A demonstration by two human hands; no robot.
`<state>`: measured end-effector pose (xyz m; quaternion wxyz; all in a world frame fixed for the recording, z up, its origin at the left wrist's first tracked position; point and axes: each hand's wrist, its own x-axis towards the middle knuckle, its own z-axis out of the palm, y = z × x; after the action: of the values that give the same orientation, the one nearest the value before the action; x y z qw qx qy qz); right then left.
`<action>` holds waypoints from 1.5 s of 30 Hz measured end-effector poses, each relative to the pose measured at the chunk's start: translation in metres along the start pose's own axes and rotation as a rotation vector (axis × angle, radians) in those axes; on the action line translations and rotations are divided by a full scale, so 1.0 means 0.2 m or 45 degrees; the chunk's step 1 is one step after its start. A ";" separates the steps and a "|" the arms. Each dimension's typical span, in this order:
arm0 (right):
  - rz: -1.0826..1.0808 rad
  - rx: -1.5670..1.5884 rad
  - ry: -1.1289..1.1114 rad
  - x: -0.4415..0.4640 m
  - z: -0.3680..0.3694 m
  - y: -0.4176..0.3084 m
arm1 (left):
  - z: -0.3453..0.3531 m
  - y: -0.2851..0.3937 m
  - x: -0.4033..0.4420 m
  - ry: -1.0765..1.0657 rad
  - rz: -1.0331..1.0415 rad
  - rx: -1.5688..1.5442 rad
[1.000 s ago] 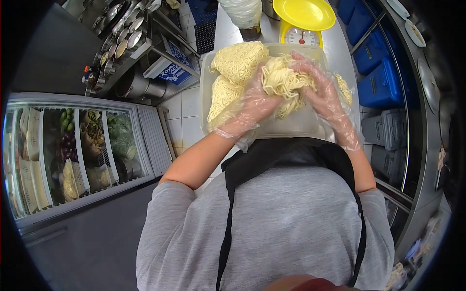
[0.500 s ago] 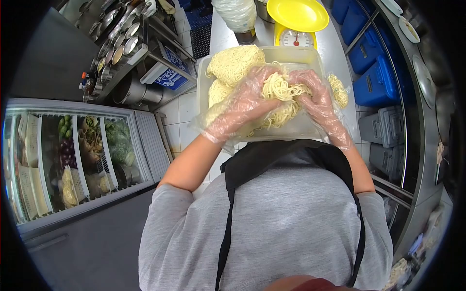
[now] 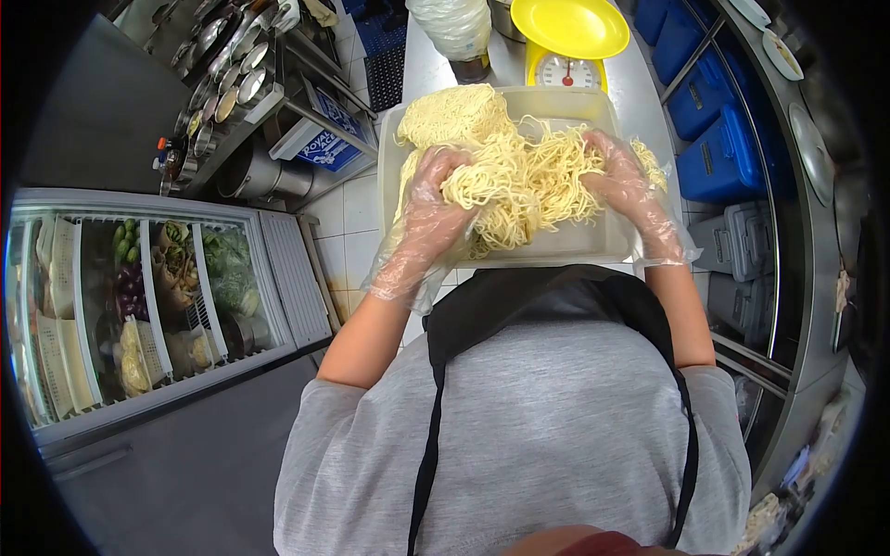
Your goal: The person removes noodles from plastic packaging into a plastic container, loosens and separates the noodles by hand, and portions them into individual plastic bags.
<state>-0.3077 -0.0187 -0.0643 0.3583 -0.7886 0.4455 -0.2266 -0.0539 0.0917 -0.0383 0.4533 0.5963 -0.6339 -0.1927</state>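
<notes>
Loose pale-yellow noodles (image 3: 524,181) stretch between my two hands over a translucent plastic tub (image 3: 607,243). My left hand (image 3: 434,199), in a clear plastic glove, is closed around the left part of the strands. On the other side my right hand (image 3: 623,181), gloved likewise, has its fingers curled into the right part. Compact noodle blocks (image 3: 454,113) lie at the tub's left and back, partly covered by my left hand and the loose strands. A small noodle bundle (image 3: 651,167) rests on the counter right of the tub, partly behind my right hand.
Behind the tub stands a yellow dial scale (image 3: 567,69) with a yellow pan, beside a plastic-wrapped container (image 3: 452,37). Blue bins (image 3: 718,153) line the right. An open-topped fridge (image 3: 148,306) with vegetables is at left, below a rack of pans (image 3: 227,93).
My hands have moved apart, the left one leftward and the right one slightly right. The bunch of noodles between them has been pulled looser and now spreads wider.
</notes>
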 end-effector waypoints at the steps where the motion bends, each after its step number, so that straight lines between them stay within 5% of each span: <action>1: 0.003 0.000 0.000 0.00 0.01 0.00 | 0.00 -0.02 -0.01 -0.002 -0.001 -0.002; 7: 0.269 0.170 0.106 -0.02 0.09 -0.08 | -0.01 -0.05 -0.03 0.059 -0.353 -0.415; 10: 0.109 0.292 0.135 -0.03 0.14 -0.02 | -0.01 -0.01 -0.02 -0.035 -0.502 -0.712; 14: -0.128 0.447 0.261 -0.02 0.04 -0.15 | 0.01 0.01 -0.02 -0.035 -0.238 -0.512; 17: -0.231 0.419 0.329 -0.01 -0.08 -0.22 | -0.03 0.02 -0.03 0.029 -0.377 -0.872; 20: -0.385 0.198 0.392 0.06 -0.09 -0.19 | -0.10 -0.04 -0.04 -0.174 -0.465 -0.291; 22: -0.305 0.012 0.194 0.10 -0.06 -0.17 | -0.14 0.01 -0.01 -0.293 -0.185 0.008; 24: -0.283 0.094 0.211 0.11 0.00 -0.15 | -0.16 0.08 0.02 -0.380 -0.194 0.059; 26: -0.261 0.180 0.226 0.12 0.04 -0.16 | -0.15 0.09 0.07 -0.351 0.265 0.335; 29: -0.233 0.372 0.122 0.06 0.09 -0.20 | -0.10 0.19 0.11 -0.453 0.302 0.579; 32: -0.349 -0.099 0.221 0.03 0.13 -0.16 | 0.00 0.10 0.08 -0.608 0.293 0.802; 35: -0.039 -0.249 0.141 0.04 0.14 -0.10 | 0.03 0.03 0.04 -0.580 0.321 0.673; 37: 0.318 0.208 -0.033 0.10 0.13 -0.05 | 0.05 0.00 0.00 -0.576 0.322 0.608; 40: 0.147 0.132 0.246 0.14 0.19 0.02 | 0.08 0.00 -0.03 -0.689 0.202 0.530; 45: 0.050 0.127 0.193 0.17 0.11 0.04 | 0.14 0.04 -0.03 -0.795 0.056 0.665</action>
<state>-0.2790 -0.0433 -0.0838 0.3668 -0.7415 0.4747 -0.3005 -0.0815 0.0907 -0.0484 0.0764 0.5904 -0.7814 -0.1871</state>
